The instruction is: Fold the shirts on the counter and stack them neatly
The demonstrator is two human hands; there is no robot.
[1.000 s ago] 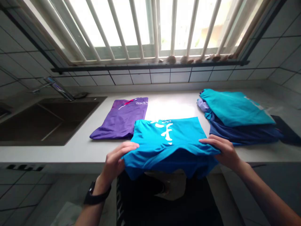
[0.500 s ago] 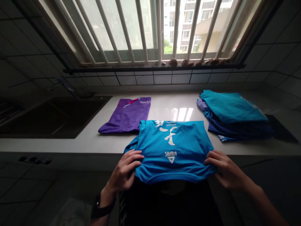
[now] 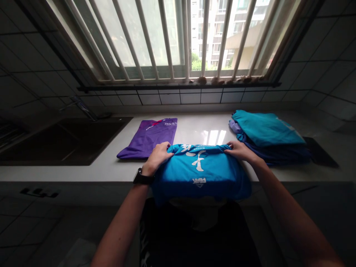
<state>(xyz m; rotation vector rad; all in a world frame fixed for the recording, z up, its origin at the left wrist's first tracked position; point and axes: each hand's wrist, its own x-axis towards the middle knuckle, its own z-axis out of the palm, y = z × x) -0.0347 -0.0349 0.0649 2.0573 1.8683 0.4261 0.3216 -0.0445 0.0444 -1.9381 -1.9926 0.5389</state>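
A bright blue T-shirt (image 3: 214, 167) with white lettering lies partly on the counter, its near part hanging over the front edge. At its far left corner my left hand (image 3: 160, 155) is closed, thumb and fingers pinching the cloth. My right hand (image 3: 238, 151) pinches the far right corner in the same way. Between the two hands the far edge of the shirt runs fairly straight. Just behind my left hand lies a folded purple shirt (image 3: 151, 137), flat on the counter.
A pile of clothes topped by a teal shirt (image 3: 267, 129) sits on the counter (image 3: 194, 128) at the right, beside a dark flat item (image 3: 319, 152). On the left are a dark sink (image 3: 63, 141) and a faucet (image 3: 83, 107). A barred window is behind.
Both hands have moved from the shirt's near side corners forward to its far corners and now grip there. The shirt's near part has dropped over the counter edge.
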